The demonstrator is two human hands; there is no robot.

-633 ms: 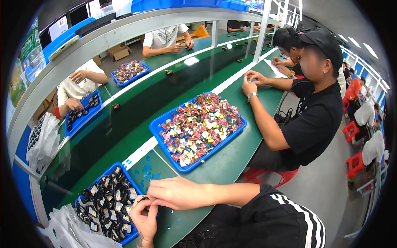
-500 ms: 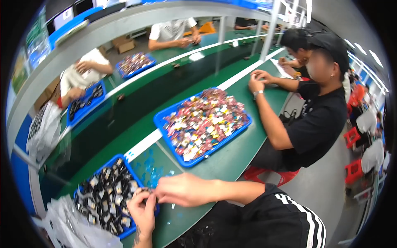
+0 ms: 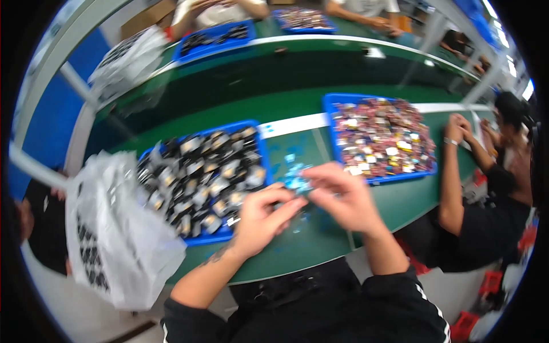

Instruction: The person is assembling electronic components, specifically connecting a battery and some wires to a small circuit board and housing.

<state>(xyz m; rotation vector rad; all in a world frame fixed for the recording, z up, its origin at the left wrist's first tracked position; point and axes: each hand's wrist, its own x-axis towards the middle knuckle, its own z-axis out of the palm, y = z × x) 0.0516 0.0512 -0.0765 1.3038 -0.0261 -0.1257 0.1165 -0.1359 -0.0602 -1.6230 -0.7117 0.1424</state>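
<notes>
several blue bits (image 3: pixel 295 179) lie on the table (image 3: pixel 400 199), between the left tray (image 3: pixel 262 154) and the right tray (image 3: pixel 331 123). left hand (image 3: pixel 260 216): thumb and fingers narrow, near the blue bits; cannot tell whether anything is held. right hand (image 3: pixel 350 199): fingers bent toward thumb, narrow, blurred; contents likewise cannot be told. left tray: blue, full of black parts (image 3: pixel 197 178). right tray: blue, heaped with small pieces (image 3: pixel 386 140). plastic bag (image 3: pixel 117 228): beside the left tray.

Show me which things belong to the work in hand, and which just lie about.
Likely in use: left hand, right hand (contents blurred), tray of black parts, perhaps tray of reddish pieces.
Probably just lying about: blue scraps, plastic bag, cardboard box.
</notes>
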